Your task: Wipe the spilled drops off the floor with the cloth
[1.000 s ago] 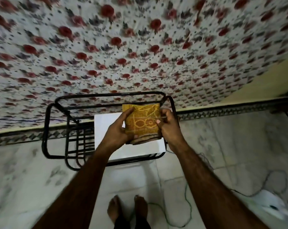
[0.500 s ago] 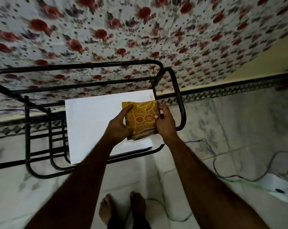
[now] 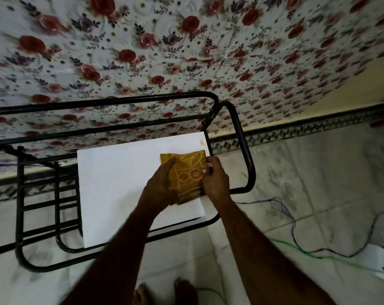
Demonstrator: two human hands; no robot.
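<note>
Over white tabletop [image 3: 120, 183], both hands' grip closes on folded cloth [image 3: 185, 172].

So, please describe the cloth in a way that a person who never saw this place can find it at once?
Find the black metal rack standing on the floor in front of the flowered bedsheet. A white board lies on it, and the cloth is at its right end, held between the left hand and right hand. It is the only yellow patterned, folded thing there.

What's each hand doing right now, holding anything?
Left hand: closed on the folded yellow cloth, gripping its left side.
Right hand: closed on the same cloth, pinching its right edge.
</note>
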